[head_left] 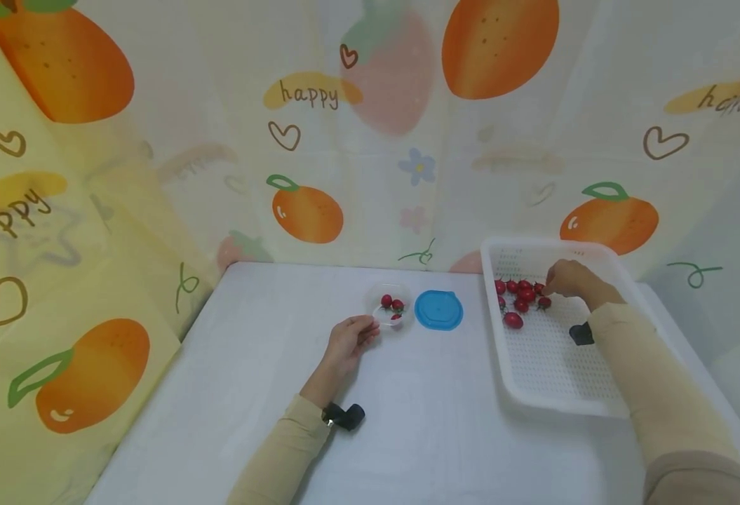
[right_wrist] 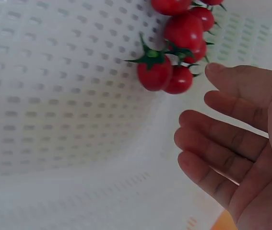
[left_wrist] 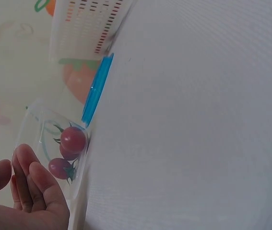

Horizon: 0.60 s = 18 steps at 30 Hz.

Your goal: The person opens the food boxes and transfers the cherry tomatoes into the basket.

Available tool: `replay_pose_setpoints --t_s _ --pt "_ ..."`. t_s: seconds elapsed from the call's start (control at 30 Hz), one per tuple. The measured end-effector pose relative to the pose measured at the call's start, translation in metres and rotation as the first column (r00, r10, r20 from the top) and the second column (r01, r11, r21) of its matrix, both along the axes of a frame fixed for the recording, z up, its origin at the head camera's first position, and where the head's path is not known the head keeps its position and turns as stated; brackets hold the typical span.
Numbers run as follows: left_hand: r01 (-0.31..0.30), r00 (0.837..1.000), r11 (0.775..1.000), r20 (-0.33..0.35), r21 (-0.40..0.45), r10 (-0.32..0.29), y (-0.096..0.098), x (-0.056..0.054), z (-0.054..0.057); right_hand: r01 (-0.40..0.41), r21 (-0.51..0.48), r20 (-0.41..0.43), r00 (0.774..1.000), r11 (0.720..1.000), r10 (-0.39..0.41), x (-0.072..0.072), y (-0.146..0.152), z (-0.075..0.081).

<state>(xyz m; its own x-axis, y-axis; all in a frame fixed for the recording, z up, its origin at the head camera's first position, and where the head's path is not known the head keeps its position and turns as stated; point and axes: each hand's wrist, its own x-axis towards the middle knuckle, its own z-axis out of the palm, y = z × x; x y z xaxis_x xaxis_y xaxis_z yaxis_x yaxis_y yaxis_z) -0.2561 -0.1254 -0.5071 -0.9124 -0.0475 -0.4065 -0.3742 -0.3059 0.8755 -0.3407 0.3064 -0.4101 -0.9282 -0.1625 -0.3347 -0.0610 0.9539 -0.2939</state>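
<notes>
My left hand [head_left: 347, 341] is at the near-left side of a small clear plastic container [left_wrist: 34, 115], its thumb and fingers pinching the rim. Inside the container lie a few cherry tomatoes [left_wrist: 73, 139] with green stems. My right hand [right_wrist: 241, 139] reaches into a white perforated basket [head_left: 508, 379], thumb and fingers apart with nothing between them. Close to its fingertips is a cluster of cherry tomatoes [right_wrist: 183, 31]. The nearest one, a cherry tomato [right_wrist: 179, 80], shows its stem just beside the thumb tip.
A blue lid [head_left: 439, 310] lies on the white tabletop [head_left: 420, 421] between the container and the basket. One cherry tomato [head_left: 513, 320] sits a little apart from the others in the basket. A fruit-patterned curtain [head_left: 370, 161] hangs behind the table.
</notes>
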Motion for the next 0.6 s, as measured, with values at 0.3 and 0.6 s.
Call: replay_pose_setpoints --t_s 0.3,0.6 --pt "0.0 1.0 1.0 0.006 -0.001 0.0 0.001 0.0 0.002 -0.042 0.087 -0.157 0.986 0.995 0.055 -0.005 -0.03 0.032" --pt "-0.005 1.0 1.0 0.012 0.009 0.005 0.001 0.002 0.004 -0.129 0.014 -0.268 0.955 0.992 0.128 -0.012 -0.083 0.054"
